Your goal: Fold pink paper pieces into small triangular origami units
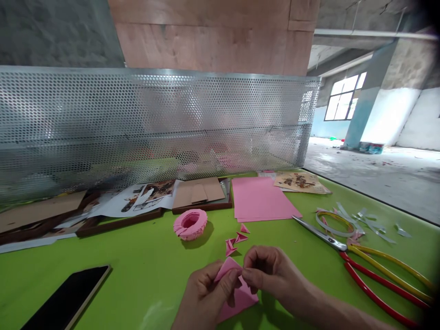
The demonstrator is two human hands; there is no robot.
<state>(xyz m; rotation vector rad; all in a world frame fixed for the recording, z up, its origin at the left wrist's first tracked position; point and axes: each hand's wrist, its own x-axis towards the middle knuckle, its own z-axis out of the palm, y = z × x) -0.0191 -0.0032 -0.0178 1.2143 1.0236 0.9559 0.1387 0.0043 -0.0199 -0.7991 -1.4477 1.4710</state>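
Near the table's front edge, my left hand (210, 291) pinches a small folded piece of pink paper (228, 266) between thumb and fingers. My right hand (273, 274) has its thumb and fingertips closed on the right edge of that same piece. Below both hands lies more pink paper (245, 300), partly covered by them. Several small folded pink triangles (231, 246) rest just beyond my fingers. Farther off to the left sits a round pink ring (190, 224) that looks built from folded paper.
Large scissors (338, 245) with red and yellow handles lie at right, beside a tape roll (335, 223) and clear scraps (374, 222). Pink sheets (259, 199) are behind. A phone (68, 298) lies at left. Trays (120, 222) line a perforated metal screen (154, 123).
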